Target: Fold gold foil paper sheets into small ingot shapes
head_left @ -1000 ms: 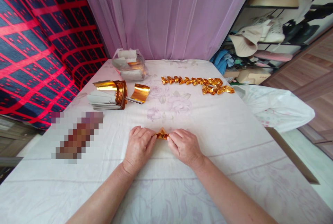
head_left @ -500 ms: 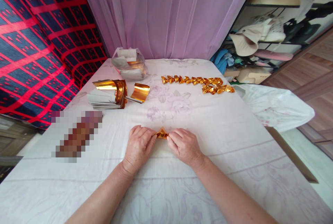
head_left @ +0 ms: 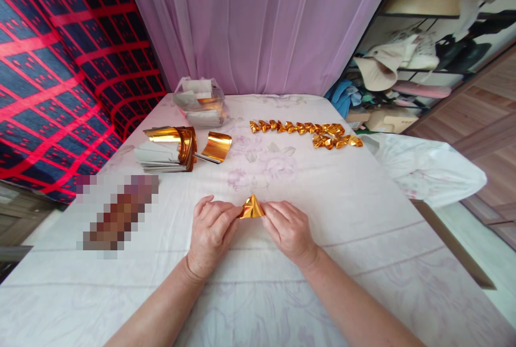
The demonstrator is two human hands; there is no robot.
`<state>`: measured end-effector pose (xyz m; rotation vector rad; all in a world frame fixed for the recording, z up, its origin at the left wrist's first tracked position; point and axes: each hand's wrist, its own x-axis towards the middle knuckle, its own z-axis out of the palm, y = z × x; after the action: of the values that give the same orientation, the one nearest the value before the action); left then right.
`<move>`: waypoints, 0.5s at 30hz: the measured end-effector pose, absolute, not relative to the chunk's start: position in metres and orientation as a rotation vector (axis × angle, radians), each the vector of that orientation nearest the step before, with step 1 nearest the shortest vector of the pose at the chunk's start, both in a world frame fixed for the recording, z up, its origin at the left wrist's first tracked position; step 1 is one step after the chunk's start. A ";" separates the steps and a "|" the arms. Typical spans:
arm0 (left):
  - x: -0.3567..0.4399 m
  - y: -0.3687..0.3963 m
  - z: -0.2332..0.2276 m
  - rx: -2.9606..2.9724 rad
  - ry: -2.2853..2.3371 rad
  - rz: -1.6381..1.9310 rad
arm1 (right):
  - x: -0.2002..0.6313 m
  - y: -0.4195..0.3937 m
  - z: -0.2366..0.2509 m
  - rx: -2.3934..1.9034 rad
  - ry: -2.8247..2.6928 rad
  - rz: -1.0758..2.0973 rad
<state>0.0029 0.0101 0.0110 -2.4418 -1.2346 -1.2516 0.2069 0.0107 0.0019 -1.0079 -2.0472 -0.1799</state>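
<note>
Left hand (head_left: 210, 231) and right hand (head_left: 287, 227) meet over the middle of the table (head_left: 363, 212), each pinching one end of a small gold foil piece (head_left: 251, 208) between thumb and fingertips. Both are clamped on it, left on its left corner, right on its right edge. A second ago the piece lay low and flat between the knuckles, a thin crumpled strip; now it stands up as a pointed, tent-like triangle, lifted a little, and the fingers have opened out around it, with the left thumb more spread.

At the far left of the table a clear plastic bag (head_left: 200, 101) holds pale paper sheets with some gold foil among them. Nearer, a stack (head_left: 159, 154) of grey-white sheets lies flat, with shiny gold foil sheets curling up off its right end, and one loose curled sheet (head_left: 217, 145) just beside it. Nothing there has shifted.

Across the far side runs a row of folded gold pieces (head_left: 298, 127), small, creased and glossy, touching end to end, with a small cluster at its right end.

The table is covered in a soft white cloth with a faint pink flower print, slightly wrinkled. Behind it hangs a sheer lilac curtain (head_left: 258, 19); to the left is a red and dark blue checked fabric (head_left: 48, 78).
</note>
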 end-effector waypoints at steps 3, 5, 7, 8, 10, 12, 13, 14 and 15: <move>0.003 0.010 0.010 -2.442 -1.229 -1.267 | 0.207 0.011 0.003 -0.986 -2.039 -0.203; 0.003 0.010 0.010 -2.441 -1.218 -1.261 | 0.207 0.010 0.003 -0.984 -2.039 -0.213; 0.003 0.010 0.010 -2.443 -1.205 -1.251 | 0.207 0.010 0.003 -0.989 -2.042 -0.213; 0.002 0.010 0.010 -2.444 -1.198 -1.249 | 0.207 0.010 0.003 -0.990 -2.042 -0.216; 0.002 0.011 0.010 -2.444 -1.189 -1.254 | 0.206 0.010 0.003 -0.997 -2.042 -0.229; 0.002 0.011 0.010 -2.444 -1.189 -1.265 | 0.206 0.010 0.003 -1.004 -2.041 -0.246; 0.002 0.011 0.010 -2.445 -1.192 -1.273 | 0.205 0.010 0.003 -1.005 -2.041 -0.253; 0.002 0.011 0.009 -2.449 -1.195 -1.281 | 0.205 0.010 0.003 -1.005 -2.041 -0.258; 0.002 0.011 0.008 -2.452 -1.199 -1.289 | 0.205 0.010 0.003 -1.003 -2.041 -0.262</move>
<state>0.0023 0.0110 0.0084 -2.4523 -1.1987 -1.2892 0.2050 0.0101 0.0028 -1.0026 -2.0409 -0.2615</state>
